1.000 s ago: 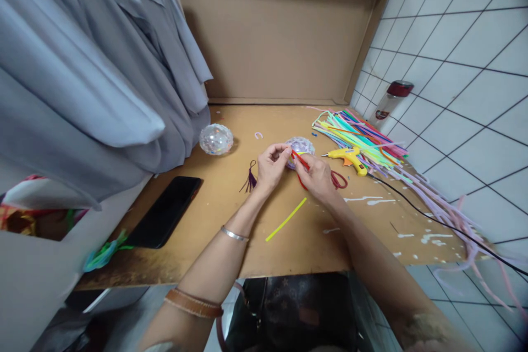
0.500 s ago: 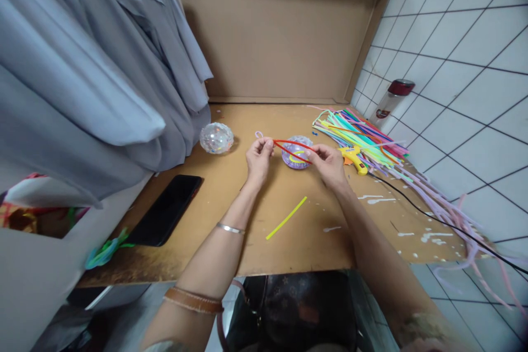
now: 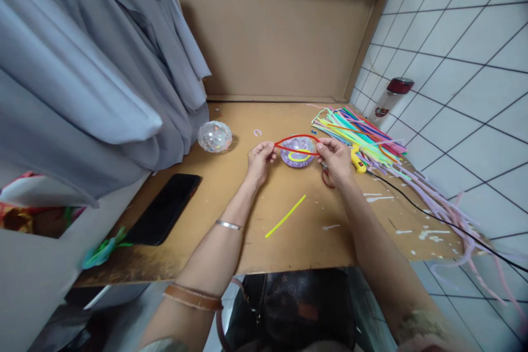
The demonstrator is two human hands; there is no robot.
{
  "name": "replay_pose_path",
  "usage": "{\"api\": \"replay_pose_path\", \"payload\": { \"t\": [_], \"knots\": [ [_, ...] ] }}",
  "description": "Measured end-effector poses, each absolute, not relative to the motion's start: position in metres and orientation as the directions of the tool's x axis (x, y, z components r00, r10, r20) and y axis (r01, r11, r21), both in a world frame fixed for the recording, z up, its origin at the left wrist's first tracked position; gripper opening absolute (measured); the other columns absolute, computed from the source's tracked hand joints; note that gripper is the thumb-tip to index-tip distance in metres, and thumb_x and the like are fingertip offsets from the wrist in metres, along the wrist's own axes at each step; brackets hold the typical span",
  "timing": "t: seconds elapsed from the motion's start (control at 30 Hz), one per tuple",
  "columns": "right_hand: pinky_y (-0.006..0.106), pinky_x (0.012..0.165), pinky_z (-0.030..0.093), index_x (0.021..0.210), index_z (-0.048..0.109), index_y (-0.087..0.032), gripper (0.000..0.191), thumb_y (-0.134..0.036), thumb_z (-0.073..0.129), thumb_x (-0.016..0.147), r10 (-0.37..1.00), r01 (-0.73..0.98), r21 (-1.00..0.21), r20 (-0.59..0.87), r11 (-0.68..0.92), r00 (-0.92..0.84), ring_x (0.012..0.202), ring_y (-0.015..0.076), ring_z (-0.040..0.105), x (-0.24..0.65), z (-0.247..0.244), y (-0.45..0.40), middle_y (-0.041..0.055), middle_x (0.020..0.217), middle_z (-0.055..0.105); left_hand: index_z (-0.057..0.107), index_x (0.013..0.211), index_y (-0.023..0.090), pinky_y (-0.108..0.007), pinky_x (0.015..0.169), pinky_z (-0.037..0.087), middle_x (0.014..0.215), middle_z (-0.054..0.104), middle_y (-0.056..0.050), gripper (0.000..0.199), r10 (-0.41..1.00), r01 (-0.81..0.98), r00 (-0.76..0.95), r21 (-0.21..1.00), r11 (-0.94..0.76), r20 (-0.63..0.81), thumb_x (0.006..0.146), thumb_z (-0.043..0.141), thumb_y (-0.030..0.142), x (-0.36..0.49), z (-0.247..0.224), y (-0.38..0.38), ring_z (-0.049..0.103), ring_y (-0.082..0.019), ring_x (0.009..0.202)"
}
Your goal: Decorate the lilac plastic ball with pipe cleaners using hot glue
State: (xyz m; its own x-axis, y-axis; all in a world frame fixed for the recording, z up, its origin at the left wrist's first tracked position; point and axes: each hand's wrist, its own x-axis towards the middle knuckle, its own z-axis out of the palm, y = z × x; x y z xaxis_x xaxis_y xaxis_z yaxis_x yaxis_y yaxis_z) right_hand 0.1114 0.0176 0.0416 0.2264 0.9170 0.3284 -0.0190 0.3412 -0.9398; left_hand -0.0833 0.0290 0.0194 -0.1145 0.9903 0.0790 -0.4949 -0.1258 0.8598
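Observation:
A red pipe cleaner [image 3: 297,136], bent into a narrow loop, is stretched between my two hands above the table. My left hand [image 3: 259,164] pinches its left end. At its right end, my right hand [image 3: 336,158] pinches it between thumb and fingers. Behind and below the loop sits a clear ball with purple trim [image 3: 295,161], with a yellow curved strip on it. A straight yellow pipe cleaner [image 3: 285,216] lies on the table nearer to me. Scissors with a reddish handle [image 3: 328,179] are partly hidden under my right hand. A small pale pink loop [image 3: 258,132] lies beyond my left hand.
Left on the table [image 3: 231,220] are a second clear ball [image 3: 215,137] and a black phone [image 3: 163,209]. At right lie a bundle of coloured pipe cleaners [image 3: 358,132], a corded yellow glue gun [image 3: 358,160] and a capped bottle [image 3: 390,100]. A cardboard panel [image 3: 276,38] stands behind.
The red loop's ends have been drawn a little farther apart. My right hand has moved slightly right, uncovering the scissors handle and covering part of the glue gun.

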Motion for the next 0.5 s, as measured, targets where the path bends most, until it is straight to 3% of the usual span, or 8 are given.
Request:
{"api": "replay_pose_path", "payload": {
  "t": [0.13, 0.27, 0.5],
  "knots": [
    [0.024, 0.049, 0.042, 0.080, 0.066, -0.021, 0.034, -0.052, 0.073, 0.072, 0.887, 0.005, -0.909, 0.408, 0.417, 0.218, 0.051, 0.0094, 0.049, 0.112, 0.046, 0.015, -0.0044, 0.060, 0.058, 0.056, 0.069, 0.018, -0.019, 0.049, 0.037, 0.059, 0.059, 0.003, 0.024, 0.992, -0.505, -0.065, 0.854, -0.124, 0.106, 0.068, 0.076, 0.032, -0.086, 0.019, 0.028, 0.052, -0.007, 0.050],
    [0.024, 0.047, 0.034, 0.079, 0.066, -0.022, 0.037, -0.058, 0.073, 0.076, 0.894, -0.029, -0.900, 0.429, 0.436, 0.129, 0.044, 0.0078, 0.039, 0.109, 0.049, 0.008, -0.0074, 0.053, 0.047, 0.058, 0.070, 0.018, -0.020, 0.049, 0.039, 0.067, 0.064, 0.000, 0.026, 0.988, -0.531, -0.033, 0.835, -0.144, 0.150, 0.071, 0.075, 0.039, -0.086, 0.020, 0.027, 0.055, -0.008, 0.053],
    [0.024, 0.048, 0.035, 0.078, 0.068, -0.021, 0.036, -0.057, 0.074, 0.077, 0.878, -0.019, -0.884, 0.461, 0.467, 0.128, 0.046, 0.0092, 0.041, 0.102, 0.048, 0.005, -0.0072, 0.051, 0.047, 0.069, 0.078, 0.018, -0.022, 0.052, 0.045, 0.075, 0.071, -0.005, 0.037, 0.981, -0.520, 0.010, 0.839, -0.159, 0.192, 0.076, 0.076, 0.054, -0.087, 0.027, 0.024, 0.061, -0.010, 0.059]
  ]
}}
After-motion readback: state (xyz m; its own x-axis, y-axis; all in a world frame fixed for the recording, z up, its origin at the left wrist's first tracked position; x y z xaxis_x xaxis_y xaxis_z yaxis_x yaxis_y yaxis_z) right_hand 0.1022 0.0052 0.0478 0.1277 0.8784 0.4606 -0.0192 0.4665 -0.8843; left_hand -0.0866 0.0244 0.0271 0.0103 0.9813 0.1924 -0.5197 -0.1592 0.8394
